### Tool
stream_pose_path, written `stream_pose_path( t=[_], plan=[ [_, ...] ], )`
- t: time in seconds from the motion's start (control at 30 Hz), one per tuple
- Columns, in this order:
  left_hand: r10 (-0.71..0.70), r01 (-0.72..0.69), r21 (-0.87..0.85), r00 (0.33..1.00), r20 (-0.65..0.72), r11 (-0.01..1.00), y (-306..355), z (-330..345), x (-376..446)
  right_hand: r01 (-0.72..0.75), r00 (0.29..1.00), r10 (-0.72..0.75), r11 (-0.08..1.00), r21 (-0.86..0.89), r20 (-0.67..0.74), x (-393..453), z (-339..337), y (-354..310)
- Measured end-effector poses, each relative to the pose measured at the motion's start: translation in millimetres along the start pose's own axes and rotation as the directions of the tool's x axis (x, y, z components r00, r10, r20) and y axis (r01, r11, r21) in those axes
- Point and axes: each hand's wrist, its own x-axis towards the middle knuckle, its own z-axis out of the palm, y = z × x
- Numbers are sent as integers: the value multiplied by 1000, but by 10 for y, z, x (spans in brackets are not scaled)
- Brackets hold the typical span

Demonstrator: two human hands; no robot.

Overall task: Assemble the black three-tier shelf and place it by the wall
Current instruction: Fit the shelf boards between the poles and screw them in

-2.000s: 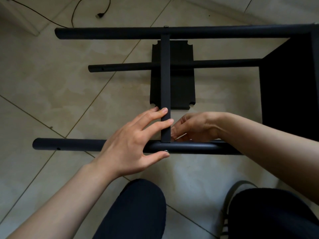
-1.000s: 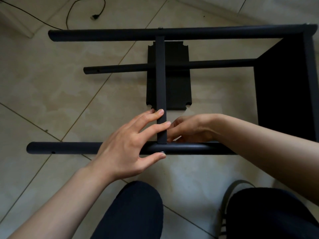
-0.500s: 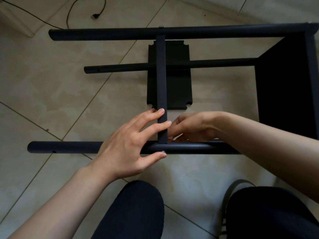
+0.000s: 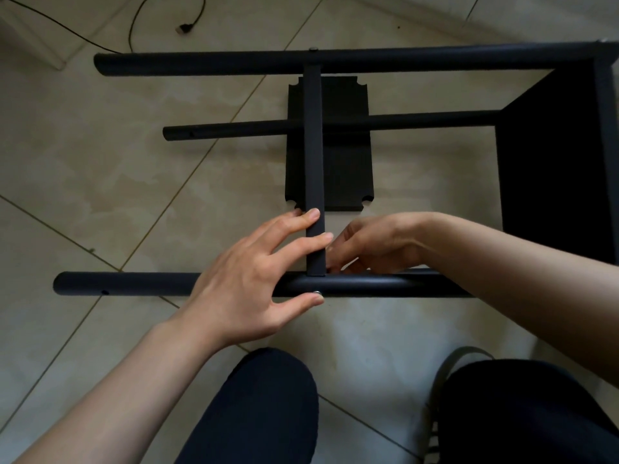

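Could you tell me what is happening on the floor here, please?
A person is putting together a black shelf frame that lies on its side on the tiles. The left hand steadies the crossbar where it meets the near tube, thumb by a screw. The right hand works at that joint from behind. A loose panel lies underneath.

Beige mottled floor tiles (image 4: 100, 169) with diagonal grout lines; a black cable (image 4: 160, 15) lies far off.
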Motion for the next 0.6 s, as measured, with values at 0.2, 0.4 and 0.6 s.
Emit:
stream_pose_path(
  t=[0.2, 0.4, 0.6],
  plan=[
    [1, -1, 4, 1000, -4, 1000, 7, -4, 5, 45, 999, -45, 998, 51, -3, 41, 25, 34],
    [-4, 4, 11, 1000, 0, 1000, 10, -7, 0, -7, 1000, 7, 1000, -6, -20, 5, -4, 10],
    [3, -3, 10, 1000, -7, 1000, 11, -6, 5, 34, 999, -34, 999, 7, -22, 22, 71, 24]
  ],
)
